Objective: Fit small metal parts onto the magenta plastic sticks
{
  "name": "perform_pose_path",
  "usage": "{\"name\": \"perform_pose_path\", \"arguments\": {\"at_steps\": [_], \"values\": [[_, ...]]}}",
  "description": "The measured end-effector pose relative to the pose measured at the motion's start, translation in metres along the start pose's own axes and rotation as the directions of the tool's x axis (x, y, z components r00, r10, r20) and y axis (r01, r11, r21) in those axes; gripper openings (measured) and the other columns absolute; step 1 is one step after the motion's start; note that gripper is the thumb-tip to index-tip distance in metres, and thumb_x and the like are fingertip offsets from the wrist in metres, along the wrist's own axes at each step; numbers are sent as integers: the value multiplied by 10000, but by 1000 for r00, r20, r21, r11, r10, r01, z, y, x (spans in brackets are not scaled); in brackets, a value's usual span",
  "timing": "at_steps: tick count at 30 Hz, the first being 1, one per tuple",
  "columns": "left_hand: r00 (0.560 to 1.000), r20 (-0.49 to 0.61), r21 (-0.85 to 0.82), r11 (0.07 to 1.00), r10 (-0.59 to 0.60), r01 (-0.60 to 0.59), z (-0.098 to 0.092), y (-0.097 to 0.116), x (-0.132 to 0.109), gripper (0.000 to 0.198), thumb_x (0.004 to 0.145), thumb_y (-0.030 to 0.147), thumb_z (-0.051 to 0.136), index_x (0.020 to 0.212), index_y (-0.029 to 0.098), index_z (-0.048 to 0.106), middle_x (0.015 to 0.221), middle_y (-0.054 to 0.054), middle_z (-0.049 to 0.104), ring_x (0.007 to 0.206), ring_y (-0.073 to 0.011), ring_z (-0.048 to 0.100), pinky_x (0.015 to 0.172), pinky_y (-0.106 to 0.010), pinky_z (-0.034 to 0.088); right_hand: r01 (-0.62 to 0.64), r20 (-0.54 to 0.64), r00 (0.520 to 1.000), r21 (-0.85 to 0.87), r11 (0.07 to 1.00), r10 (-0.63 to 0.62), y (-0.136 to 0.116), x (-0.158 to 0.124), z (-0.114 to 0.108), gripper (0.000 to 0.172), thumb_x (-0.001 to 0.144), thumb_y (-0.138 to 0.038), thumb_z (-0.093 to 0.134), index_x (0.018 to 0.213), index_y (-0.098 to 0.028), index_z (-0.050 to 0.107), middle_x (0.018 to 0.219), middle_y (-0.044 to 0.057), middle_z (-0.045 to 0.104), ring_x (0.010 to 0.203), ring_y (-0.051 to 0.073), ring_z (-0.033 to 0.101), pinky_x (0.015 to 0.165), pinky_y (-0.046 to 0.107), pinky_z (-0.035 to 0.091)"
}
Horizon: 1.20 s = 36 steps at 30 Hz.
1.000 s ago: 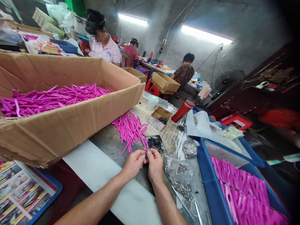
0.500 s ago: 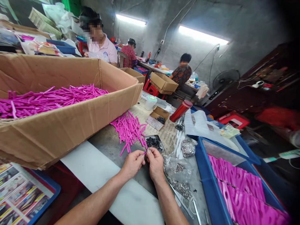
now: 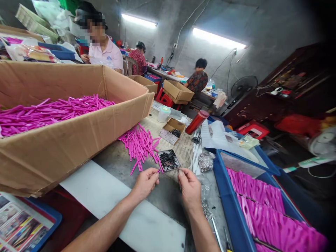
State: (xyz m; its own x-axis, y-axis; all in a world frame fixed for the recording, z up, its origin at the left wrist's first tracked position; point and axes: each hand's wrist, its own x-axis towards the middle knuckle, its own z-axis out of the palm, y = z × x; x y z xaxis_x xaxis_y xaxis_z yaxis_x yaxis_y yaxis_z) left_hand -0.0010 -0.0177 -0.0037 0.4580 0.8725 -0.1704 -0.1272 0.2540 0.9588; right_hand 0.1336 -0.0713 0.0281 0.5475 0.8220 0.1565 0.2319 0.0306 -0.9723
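My left hand [image 3: 147,182] is closed in a pinch on a thin magenta plastic stick, mostly hidden, whose tip shows at the fingertips. My right hand [image 3: 189,187] is closed too, thumb against fingers, beside the near right corner of a small tray [image 3: 171,170]; what it pinches, if anything, is hidden. Small black parts [image 3: 166,158] lie in that tray. Beyond my left hand spreads a loose pile of magenta sticks [image 3: 140,143]. Small silvery metal parts [image 3: 206,162] in a clear bag lie beyond my right hand.
A large cardboard box [image 3: 78,136] of magenta sticks stands at left. To the right, a blue crate [image 3: 228,203] holds rows of magenta pieces. A small carton [image 3: 168,135], a red flask [image 3: 196,122] and a lidded tub [image 3: 164,113] stand farther back. Several people sit beyond.
My hands, together before, have moved apart: the right one went right, uncovering the tray's near edge. The left hand still pinches the magenta stick. The view has shifted slightly.
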Motion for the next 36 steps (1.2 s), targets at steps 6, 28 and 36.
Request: {"name": "perform_pose_path", "arguments": {"at_steps": [6,28,36], "values": [[1000,-23,20,1000,-9,9,-1,3,-1,200,648,325,510,695,131,525,481,51,480,301,-23,311,291,-140,203,89,-25,992,-527,845,-120,2,14,-57,249,710,-329,442,801,-146,584,755,61,615,699,196,535,652,295,391],[999,-29,15,1000,-19,19,2,15,-5,227,591,366,552,644,153,495,445,79,446,283,-25,304,263,-133,195,140,198,940,-966,216,279,17,37,-59,197,649,-97,462,693,-123,653,734,169,654,672,233,604,533,260,357],[1000,-23,5,1000,-9,9,0,12,-4,221,602,352,558,643,146,491,444,77,447,283,-20,304,254,-116,195,145,204,957,-952,268,207,14,32,-64,215,677,-125,422,693,-127,637,728,138,650,681,217,587,549,253,340]]}}
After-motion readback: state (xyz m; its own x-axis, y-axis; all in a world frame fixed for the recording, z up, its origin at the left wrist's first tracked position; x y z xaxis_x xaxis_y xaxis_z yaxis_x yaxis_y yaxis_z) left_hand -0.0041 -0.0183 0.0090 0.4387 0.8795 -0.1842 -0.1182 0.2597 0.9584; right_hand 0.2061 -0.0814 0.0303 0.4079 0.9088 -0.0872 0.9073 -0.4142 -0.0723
